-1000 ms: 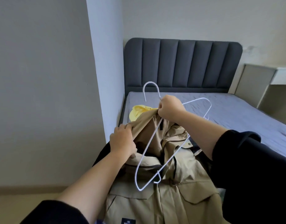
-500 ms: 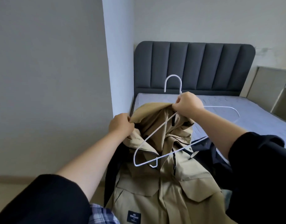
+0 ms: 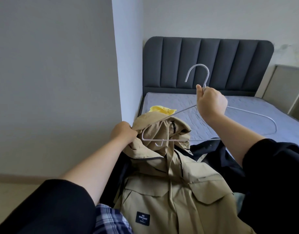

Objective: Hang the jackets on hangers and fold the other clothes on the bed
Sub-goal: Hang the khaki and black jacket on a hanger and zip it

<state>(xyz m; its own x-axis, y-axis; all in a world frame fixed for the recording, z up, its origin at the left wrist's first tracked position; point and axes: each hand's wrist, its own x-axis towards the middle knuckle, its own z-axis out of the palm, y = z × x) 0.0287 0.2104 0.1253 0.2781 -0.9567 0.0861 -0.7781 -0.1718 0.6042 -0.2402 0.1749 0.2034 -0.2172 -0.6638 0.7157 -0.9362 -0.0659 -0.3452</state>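
Note:
A khaki hooded jacket (image 3: pixel 177 191) lies face up at the foot of the bed (image 3: pixel 246 114). My left hand (image 3: pixel 123 132) grips the jacket's hood at its left edge. My right hand (image 3: pixel 211 102) holds a white wire hanger (image 3: pixel 198 71) by its neck, lifted above the bed. The hanger's left end hangs in front of the hood opening. A dark navy garment (image 3: pixel 211 152) lies under and to the right of the jacket. A yellow garment (image 3: pixel 162 109) peeks out behind the hood.
A dark grey padded headboard (image 3: pixel 207 63) stands at the far end. A wall corner (image 3: pixel 118 65) juts out just left of the bed. A pale bedside cabinet (image 3: pixel 283 85) is at far right. Plaid cloth (image 3: pixel 110 220) shows at the bottom edge.
My right hand has let go of the hood and lifted the hanger up and to the right. My left hand keeps its hold on the hood. The yellow garment shows again.

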